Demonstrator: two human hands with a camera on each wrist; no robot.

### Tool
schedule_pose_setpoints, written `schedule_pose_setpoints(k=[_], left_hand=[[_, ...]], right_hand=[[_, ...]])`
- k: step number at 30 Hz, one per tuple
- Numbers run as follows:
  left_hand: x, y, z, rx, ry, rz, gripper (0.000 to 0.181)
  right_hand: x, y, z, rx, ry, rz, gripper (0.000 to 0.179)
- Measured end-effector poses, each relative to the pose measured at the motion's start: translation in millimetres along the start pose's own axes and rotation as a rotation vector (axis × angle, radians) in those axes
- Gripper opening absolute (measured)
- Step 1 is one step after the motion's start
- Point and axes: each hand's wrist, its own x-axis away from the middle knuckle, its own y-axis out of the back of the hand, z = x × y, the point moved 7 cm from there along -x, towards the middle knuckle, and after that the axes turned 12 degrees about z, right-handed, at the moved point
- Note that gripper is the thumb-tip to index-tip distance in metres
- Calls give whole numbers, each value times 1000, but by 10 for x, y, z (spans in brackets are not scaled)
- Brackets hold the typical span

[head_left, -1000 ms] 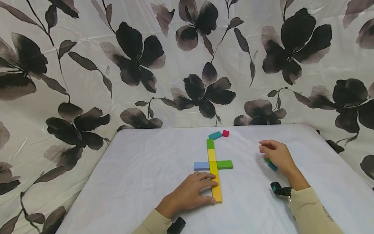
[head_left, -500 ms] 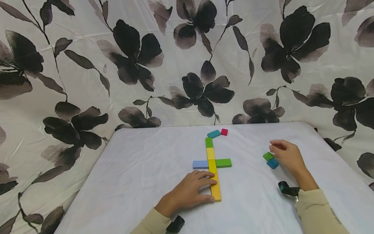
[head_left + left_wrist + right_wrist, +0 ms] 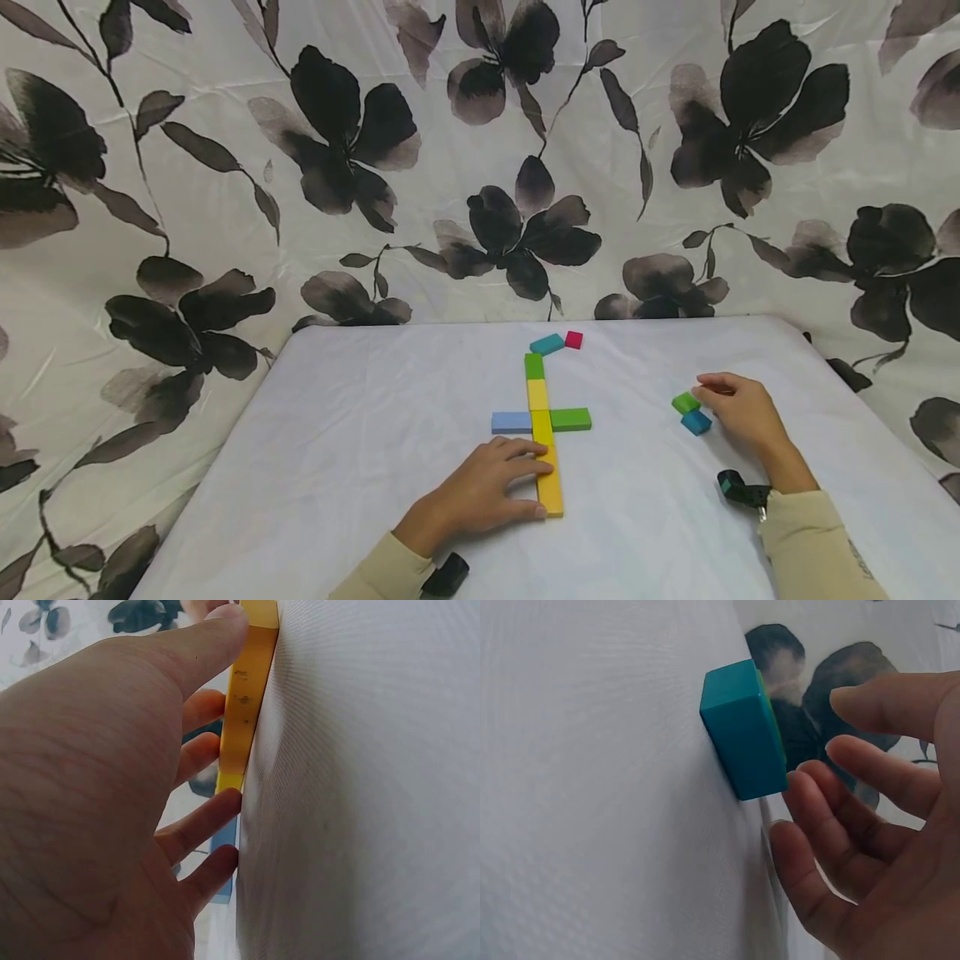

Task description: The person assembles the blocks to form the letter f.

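Note:
In the head view my left hand (image 3: 483, 492) lies with spread fingers against a long yellow block (image 3: 551, 496), thumb near its close end. The left wrist view shows the thumb and fingertips along one side of this block. It forms a cross with a light blue block (image 3: 512, 422) on its left, a green block (image 3: 572, 419) on its right, and a shorter yellow block (image 3: 537, 394) and small green block (image 3: 533, 366) beyond. My right hand (image 3: 746, 417) hovers with loosely bent fingers beside a green block (image 3: 686, 403) and a blue block (image 3: 696, 422), holding nothing visible.
Past the cross lie a teal block (image 3: 547, 344) and a red block (image 3: 573, 340) near the far table edge. A white cloth covers the table (image 3: 360, 400). Behind it hangs a floral curtain (image 3: 420, 183). Each wrist carries a dark camera (image 3: 738, 490).
My right hand has moved off to the right, uncovering the green and blue blocks, and then lowered slightly. The left hand stays against the yellow block.

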Motion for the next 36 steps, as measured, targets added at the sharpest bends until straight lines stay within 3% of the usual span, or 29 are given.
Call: schedule_pose_setpoints(k=[11,17,36], left_hand=[[-4,-19,4,-2,-2,0,56],[-8,-22,6,-6,-2,4,57],[-16,-14,9,-6,-5,6,57]], right_hand=[[-30,-84,-12,139,-14,75,63],[-23,-105,-11,159,-25,92,59],[-43,-110,80,189,66,46,46]])
